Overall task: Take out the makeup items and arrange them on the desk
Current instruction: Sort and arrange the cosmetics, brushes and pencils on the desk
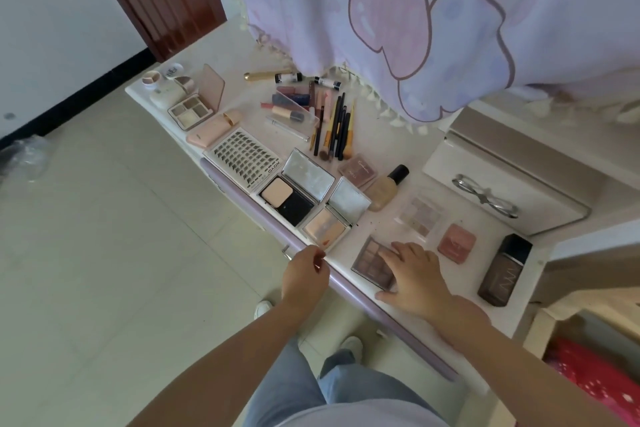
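We see the right hand [414,272] lying flat with fingers spread on a brown eyeshadow palette [372,259] near the front edge of the white desk [391,146]. The left hand [304,276] hovers just off that edge, fingers loosely curled, thumb meeting fingertips; whether it pinches anything we cannot tell. Other makeup items lie spread across the desk.
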Demonstrator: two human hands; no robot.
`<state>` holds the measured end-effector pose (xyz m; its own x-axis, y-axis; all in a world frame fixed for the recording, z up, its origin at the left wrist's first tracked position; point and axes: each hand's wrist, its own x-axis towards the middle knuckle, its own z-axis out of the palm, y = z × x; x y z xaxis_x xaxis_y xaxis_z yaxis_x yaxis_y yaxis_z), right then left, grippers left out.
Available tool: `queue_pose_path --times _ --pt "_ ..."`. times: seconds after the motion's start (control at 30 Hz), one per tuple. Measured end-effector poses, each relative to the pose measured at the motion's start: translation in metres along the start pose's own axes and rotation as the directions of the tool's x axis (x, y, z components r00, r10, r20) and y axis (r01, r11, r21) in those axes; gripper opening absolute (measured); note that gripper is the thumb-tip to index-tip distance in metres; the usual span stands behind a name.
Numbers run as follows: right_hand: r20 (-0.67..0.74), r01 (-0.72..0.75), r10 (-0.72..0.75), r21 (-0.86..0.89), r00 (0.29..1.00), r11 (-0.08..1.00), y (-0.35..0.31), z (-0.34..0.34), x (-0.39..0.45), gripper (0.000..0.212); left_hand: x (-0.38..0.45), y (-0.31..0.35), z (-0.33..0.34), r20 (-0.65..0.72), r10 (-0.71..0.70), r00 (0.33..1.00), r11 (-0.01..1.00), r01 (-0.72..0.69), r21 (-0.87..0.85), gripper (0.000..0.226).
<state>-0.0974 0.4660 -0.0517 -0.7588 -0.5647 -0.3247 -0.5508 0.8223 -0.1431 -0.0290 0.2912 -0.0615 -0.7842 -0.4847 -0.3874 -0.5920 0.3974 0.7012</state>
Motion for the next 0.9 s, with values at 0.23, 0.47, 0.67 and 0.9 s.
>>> queue_pose_path --times 0.23,0.47,0.67,0.9 --pt "-0.158 0.053 -0.039 0.089 0.987 0.995 -0.010 -0.004 0.000 0.055 -0.006 0.015 0.001 0.107 0.135 0.985 0.989 -0.140 0.039 0.022" --pt "-0.065 0.001 0.084 0.792 0.994 0.610 0.005 -0.057 -0.005 0.028 0.003 0.064 -0.034 0.421 0.179 0.889 0.974 -0.099 -0.206 0.054" --pt "-0.246 0.214 -0.013 0.813 0.969 0.541 0.020 -0.154 -0.021 0.048 0.001 0.145 -0.075 0.452 0.436 0.778 0.820 -0.136 -0.556 0.058" --pt "-0.588 0.389 0.120 0.661 0.800 0.642 0.022 -0.231 -0.039 0.032 -0.013 0.234 -0.102 0.326 0.652 0.685 0.591 -0.189 -0.785 0.031"
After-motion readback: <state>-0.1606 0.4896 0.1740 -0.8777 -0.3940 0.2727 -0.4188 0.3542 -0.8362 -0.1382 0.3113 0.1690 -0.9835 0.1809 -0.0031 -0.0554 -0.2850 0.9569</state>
